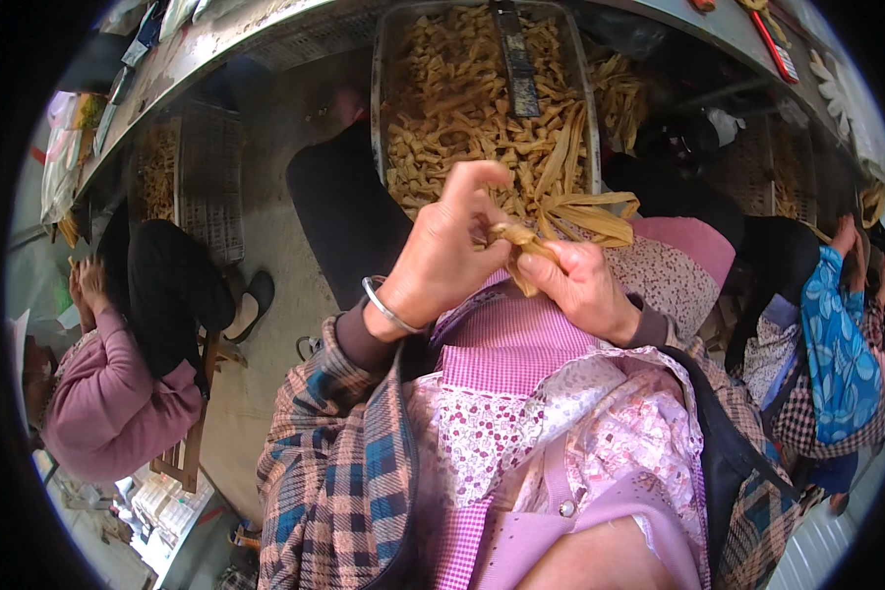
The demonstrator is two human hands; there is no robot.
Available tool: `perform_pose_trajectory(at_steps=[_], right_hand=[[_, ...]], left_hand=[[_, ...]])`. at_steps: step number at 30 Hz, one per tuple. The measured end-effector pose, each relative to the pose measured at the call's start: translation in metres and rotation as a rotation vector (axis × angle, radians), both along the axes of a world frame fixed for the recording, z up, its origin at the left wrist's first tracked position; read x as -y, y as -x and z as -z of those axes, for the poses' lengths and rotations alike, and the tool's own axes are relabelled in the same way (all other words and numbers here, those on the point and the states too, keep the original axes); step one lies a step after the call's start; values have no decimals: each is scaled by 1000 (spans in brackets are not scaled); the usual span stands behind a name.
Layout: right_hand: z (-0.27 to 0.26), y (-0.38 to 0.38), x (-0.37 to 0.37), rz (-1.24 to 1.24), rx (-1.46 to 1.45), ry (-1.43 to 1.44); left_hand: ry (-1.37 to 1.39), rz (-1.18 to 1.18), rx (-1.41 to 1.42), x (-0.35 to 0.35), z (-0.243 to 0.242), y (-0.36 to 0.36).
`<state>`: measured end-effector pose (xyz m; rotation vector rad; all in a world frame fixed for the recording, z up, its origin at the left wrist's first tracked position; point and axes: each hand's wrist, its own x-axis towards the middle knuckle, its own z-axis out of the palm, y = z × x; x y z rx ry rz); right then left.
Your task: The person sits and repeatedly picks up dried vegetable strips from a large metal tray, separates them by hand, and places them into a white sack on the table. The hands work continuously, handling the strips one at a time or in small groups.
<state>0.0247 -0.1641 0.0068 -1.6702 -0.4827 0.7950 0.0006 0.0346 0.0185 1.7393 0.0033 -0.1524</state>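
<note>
A yellow-brown fibrous strip [518, 234], twisted into a knot-like loop, is between my two hands above my lap. My left hand [442, 247] holds its left end near the thumb, with the index finger raised and bent. My right hand [582, 284] pinches the strip between thumb and fingers, and a short tail hangs below. Longer loose strips [597, 217] lie across my apron just beyond my right hand. Past my hands stands a shallow tray [375, 110] filled with short knotted pieces [450, 96]. The fingers of my left hand partly hide the knot.
A dark flat bar [516, 66] lies over the tray's contents. More strips [623, 96] hang right of it. A worktable edge [280, 29] curves across the top. People sit on both sides, one in a pink sleeve [118, 369], another in a blue patterned sleeve [841, 346].
</note>
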Motion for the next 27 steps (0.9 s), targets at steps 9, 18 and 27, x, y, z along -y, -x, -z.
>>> perform_pose_trajectory(at_steps=[9,18,27], right_hand=[[-5,-20,66,6,-446,-355],[-31,-16,16,-84,367,-59],[4,-152,-45,488,37,-410]], left_hand=[[-139,342,87,-22,-18,37],[-437,415,598,-5,-27,3],[-618,-35,562,-51,17,-133]])
